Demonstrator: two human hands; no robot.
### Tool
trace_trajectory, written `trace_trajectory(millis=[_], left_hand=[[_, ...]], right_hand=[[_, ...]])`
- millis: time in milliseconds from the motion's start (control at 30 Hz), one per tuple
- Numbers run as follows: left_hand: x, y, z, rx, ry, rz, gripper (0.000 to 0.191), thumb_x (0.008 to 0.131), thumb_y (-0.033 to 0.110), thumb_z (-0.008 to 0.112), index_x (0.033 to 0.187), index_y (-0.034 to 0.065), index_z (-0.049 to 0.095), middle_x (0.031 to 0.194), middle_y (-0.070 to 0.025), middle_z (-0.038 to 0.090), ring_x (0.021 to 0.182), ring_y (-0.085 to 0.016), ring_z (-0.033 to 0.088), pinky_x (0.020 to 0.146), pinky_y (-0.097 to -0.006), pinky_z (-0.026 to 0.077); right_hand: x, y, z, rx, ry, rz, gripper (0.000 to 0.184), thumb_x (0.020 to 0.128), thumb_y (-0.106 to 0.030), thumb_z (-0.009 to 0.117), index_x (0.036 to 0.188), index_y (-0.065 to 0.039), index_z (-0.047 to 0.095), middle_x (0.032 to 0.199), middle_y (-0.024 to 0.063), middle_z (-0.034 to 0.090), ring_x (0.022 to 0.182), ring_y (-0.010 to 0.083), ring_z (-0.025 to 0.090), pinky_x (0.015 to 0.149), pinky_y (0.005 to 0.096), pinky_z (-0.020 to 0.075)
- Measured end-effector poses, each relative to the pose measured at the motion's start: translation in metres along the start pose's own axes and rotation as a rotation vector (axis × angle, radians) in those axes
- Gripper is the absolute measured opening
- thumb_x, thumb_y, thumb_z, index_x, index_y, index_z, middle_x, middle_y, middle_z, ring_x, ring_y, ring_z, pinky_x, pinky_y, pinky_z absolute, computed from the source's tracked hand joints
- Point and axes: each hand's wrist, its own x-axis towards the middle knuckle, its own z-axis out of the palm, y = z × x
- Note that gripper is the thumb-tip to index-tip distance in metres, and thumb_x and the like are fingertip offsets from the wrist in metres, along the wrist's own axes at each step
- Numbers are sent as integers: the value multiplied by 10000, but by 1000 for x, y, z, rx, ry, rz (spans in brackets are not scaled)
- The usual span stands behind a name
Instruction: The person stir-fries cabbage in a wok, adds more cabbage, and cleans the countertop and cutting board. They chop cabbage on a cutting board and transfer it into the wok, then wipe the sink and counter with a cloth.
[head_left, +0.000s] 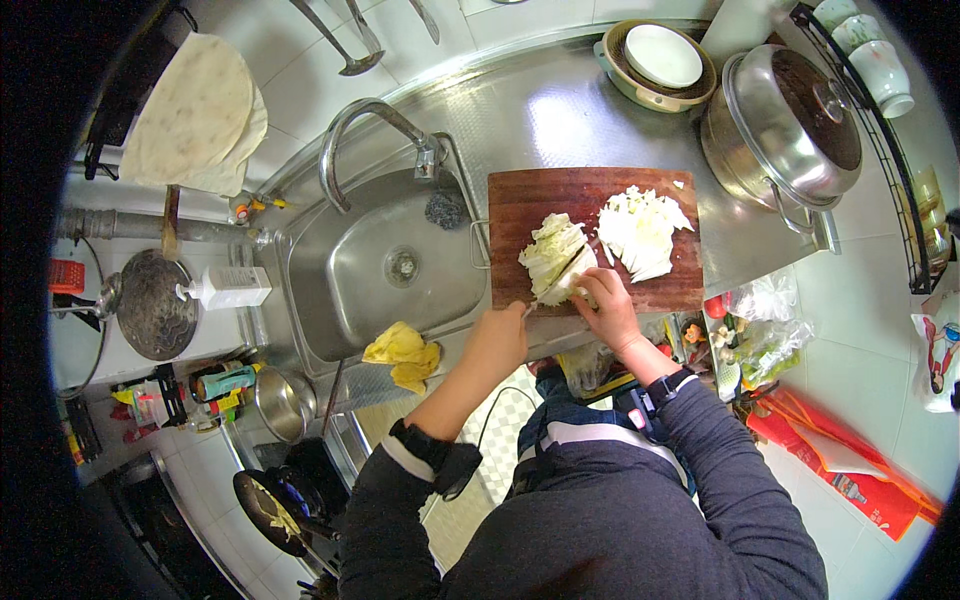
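My left hand (496, 337) is closed around the handle of a kitchen knife (553, 285), whose blade lies slantwise in a napa cabbage piece (553, 251). My right hand (607, 306) rests with bent fingers on the cabbage, on the right side of the blade. Both hands are at the near edge of a dark red wooden cutting board (517, 191). A pile of cut cabbage (641, 234) lies on the board's right half, apart from the piece under the knife. The knife handle is mostly hidden in my left hand.
Left of the board is a steel sink (345, 262) with a curved faucet (360, 109). A yellow cloth (405, 352) lies on its near rim. A large lidded steel pot (765, 135) and stacked bowls (664, 56) stand behind, to the right. A frying pan (262, 510) is at lower left.
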Motion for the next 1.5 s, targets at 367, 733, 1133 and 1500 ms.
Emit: trace_trajectory(millis=[367, 733, 1133, 1500], left_hand=[[-1, 5, 8, 200, -191, -133, 176, 852, 79, 574, 1011, 8, 601, 943, -249, 690, 897, -437, 677, 768, -532, 538], [26, -22, 42, -67, 102, 10, 172, 865, 115, 574, 1000, 11, 599, 798, -291, 659, 826, -477, 655, 756, -563, 524], [5, 1, 35, 75, -138, -39, 221, 784, 73, 666, 971, -13, 584, 865, -264, 679, 836, -473, 664, 736, -542, 530], [11, -12, 45, -235, 173, 67, 230, 865, 194, 665, 908, -28, 620, 771, -268, 645, 731, -438, 641, 647, -488, 497]], right_hand=[[-2, 1, 11, -175, -28, 26, 204, 768, -119, 733, 962, -84, 682, 993, 87, 624, 966, 308, 604, 785, 402, 528], [-3, 1, -19, 2, 26, -57, 311, 740, -62, 754, 1037, -47, 664, 1044, 122, 630, 994, 323, 605, 847, 407, 522], [-10, 22, -8, -60, -79, -47, 201, 757, -42, 709, 955, -39, 674, 1032, 117, 642, 986, 321, 622, 845, 389, 526], [-19, 5, -4, -5, 69, 94, 443, 753, -14, 695, 1186, -35, 603, 1230, 172, 552, 1159, 382, 522, 974, 439, 461]])
